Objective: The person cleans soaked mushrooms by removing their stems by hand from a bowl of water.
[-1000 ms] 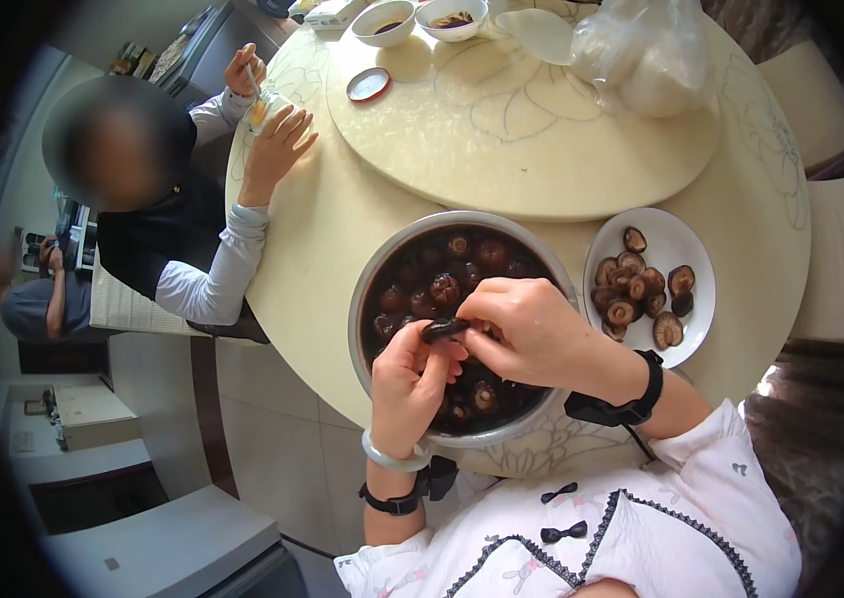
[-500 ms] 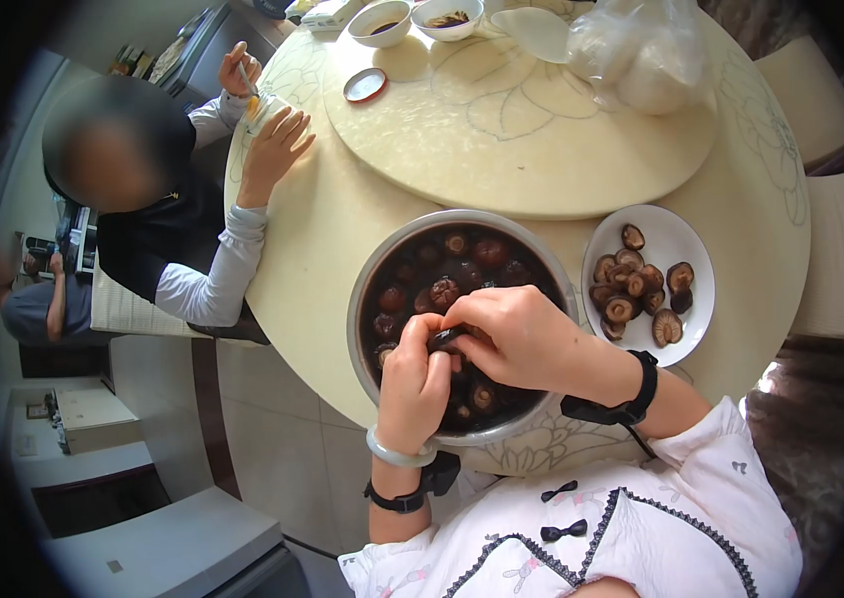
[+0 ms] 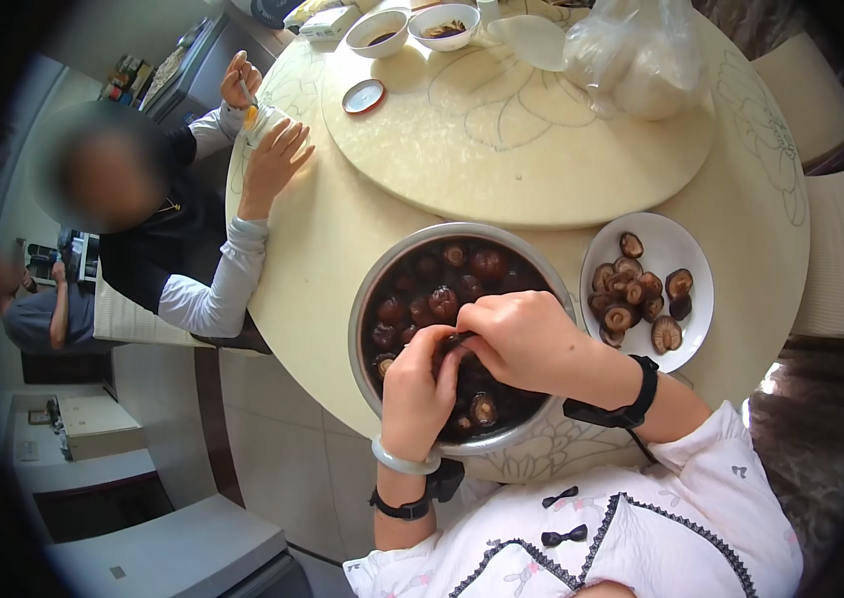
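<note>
A steel bowl (image 3: 360, 371) of dark liquid with several shiitake mushrooms (image 3: 443, 302) in it stands at the table's near edge. Over it, my left hand (image 3: 416, 391) and my right hand (image 3: 522, 341) meet, their fingertips closed on one dark mushroom (image 3: 459, 341). Fingers cover most of that mushroom. Right of the bowl is a white plate (image 3: 692, 261) bearing several brown shiitake mushrooms (image 3: 633, 289), some with gills upward.
Behind the bowl is a raised round turntable (image 3: 542, 179) with a jar lid (image 3: 363, 97), two white bowls (image 3: 378, 36) and a plastic bag (image 3: 633, 60). Another person (image 3: 183, 234) sits at the left, one hand holding a utensil over a glass jar. Chairs (image 3: 836, 249) stand at right.
My fingers have shifted on the mushroom, which is now more hidden between them. The view has shifted slightly. The other person's hands stay nearly where they were.
</note>
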`<action>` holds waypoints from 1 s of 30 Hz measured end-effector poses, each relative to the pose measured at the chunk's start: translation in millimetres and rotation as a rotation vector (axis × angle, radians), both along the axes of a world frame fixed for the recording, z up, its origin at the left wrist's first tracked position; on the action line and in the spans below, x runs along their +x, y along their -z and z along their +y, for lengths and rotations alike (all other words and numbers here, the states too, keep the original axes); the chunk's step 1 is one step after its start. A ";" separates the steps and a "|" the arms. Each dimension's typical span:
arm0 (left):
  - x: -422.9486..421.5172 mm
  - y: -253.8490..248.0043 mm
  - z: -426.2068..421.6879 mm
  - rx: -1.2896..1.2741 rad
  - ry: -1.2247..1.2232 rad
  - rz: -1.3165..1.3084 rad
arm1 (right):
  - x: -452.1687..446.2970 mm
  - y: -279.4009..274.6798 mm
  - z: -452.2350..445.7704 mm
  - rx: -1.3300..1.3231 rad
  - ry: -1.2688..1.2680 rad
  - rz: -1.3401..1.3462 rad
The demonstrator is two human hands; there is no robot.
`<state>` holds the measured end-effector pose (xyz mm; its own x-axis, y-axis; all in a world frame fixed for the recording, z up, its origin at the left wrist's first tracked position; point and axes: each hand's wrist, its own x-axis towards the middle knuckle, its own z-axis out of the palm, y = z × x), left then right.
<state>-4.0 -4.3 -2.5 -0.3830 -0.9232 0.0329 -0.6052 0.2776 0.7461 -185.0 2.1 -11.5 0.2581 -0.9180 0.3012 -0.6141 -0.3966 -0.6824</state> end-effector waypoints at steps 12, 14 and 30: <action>-4.2 -9.9 7.2 0.121 -0.235 0.438 | 4.0 -9.9 0.9 -0.077 0.048 0.052; -0.9 -7.5 6.6 0.150 -0.199 0.448 | 3.7 -6.0 0.0 -0.098 0.061 0.057; 5.9 3.9 8.2 -0.041 -0.163 0.112 | 6.9 -5.7 1.5 0.018 -0.083 -0.088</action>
<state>1.9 3.9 -6.4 -0.2208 -0.9695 0.1063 -0.5580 0.2149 0.8015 -178.1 3.6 -5.8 0.3064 -0.9000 0.3101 -0.5169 -0.4309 -0.7397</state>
